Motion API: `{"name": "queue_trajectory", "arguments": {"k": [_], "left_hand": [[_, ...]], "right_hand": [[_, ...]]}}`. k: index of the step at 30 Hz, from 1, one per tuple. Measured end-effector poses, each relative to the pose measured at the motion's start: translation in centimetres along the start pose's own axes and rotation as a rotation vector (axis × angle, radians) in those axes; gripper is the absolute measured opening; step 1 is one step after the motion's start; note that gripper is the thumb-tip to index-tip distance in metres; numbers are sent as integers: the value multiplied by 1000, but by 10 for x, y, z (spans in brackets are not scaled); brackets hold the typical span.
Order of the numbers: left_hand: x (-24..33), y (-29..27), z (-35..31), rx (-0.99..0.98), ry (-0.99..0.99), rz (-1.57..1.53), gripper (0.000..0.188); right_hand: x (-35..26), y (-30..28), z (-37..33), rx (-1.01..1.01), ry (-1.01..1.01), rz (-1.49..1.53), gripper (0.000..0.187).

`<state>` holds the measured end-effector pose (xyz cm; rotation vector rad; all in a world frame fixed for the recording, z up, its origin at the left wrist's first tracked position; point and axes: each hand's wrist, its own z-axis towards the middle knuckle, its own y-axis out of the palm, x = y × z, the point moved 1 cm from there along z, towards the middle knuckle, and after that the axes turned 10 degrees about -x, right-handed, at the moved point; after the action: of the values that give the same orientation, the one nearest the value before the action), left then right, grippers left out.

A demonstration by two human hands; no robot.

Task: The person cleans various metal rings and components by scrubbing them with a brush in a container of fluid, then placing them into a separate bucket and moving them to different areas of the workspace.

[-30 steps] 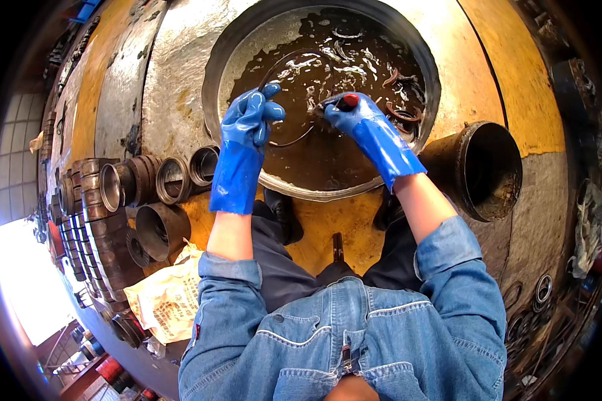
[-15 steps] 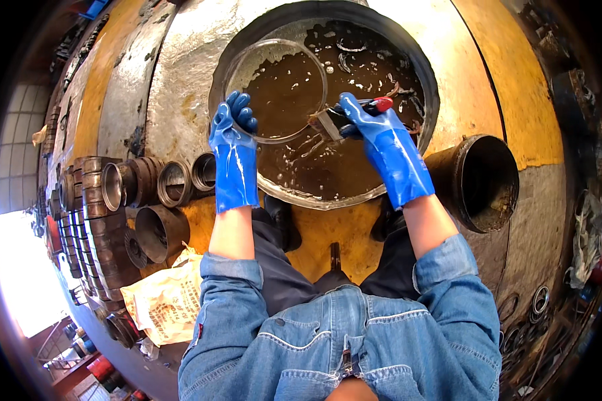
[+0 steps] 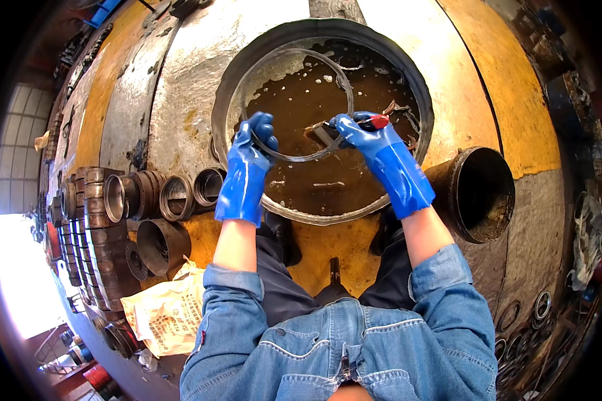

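Observation:
My left hand [image 3: 251,164], in a blue rubber glove, is closed around the near left side of a large thin ring [image 3: 350,90]. The ring is tilted over a round black tub [image 3: 328,219] of brown, murky liquid [image 3: 308,187]. My right hand [image 3: 381,157], gloved the same way, grips a brush [image 3: 378,122] by its dark, red-ended handle. The brush's flat head points left, inside the ring's near right edge. Whether its bristles touch the ring cannot be made out.
A dark open cylinder [image 3: 483,194] lies right of the tub. Metal sleeves and rings [image 3: 177,197] line the left, with a printed paper sack [image 3: 167,311] nearer me. Loose rings [image 3: 542,304] lie at the lower right. Yellow-painted floor plates [image 3: 515,93] surround the tub.
The ring has shifted right and slightly nearer with my left hand. My right hand has moved slightly left and nearer, bringing the brush to the ring's right edge.

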<state>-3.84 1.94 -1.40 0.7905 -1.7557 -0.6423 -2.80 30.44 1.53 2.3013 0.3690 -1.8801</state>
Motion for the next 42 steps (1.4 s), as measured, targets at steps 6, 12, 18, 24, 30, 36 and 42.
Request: {"name": "queue_trajectory", "arguments": {"k": [6,12,18,24,30,36,42], "left_hand": [[6,31,-14,31,801,1489,59],[-9,59,-41,-319,948,1868,57],[-4,35,-33,-600,452,2005,26],[-12,30,-39,-542,446,1929,28],[7,27,-30,-385,342,2070,40],[17,-22,-17,-233,491,1348,25],[25,-2,-24,-120,159,985,23]], "right_hand": [[0,6,2,124,-521,-613,16],[-16,23,2,-148,-379,-1231,10],[-10,26,5,-91,-556,-1011,23],[19,25,22,-31,-695,-766,32],[34,24,29,75,-535,-334,32],[44,14,25,234,108,-455,22],[24,32,5,13,-226,-442,10]]}}
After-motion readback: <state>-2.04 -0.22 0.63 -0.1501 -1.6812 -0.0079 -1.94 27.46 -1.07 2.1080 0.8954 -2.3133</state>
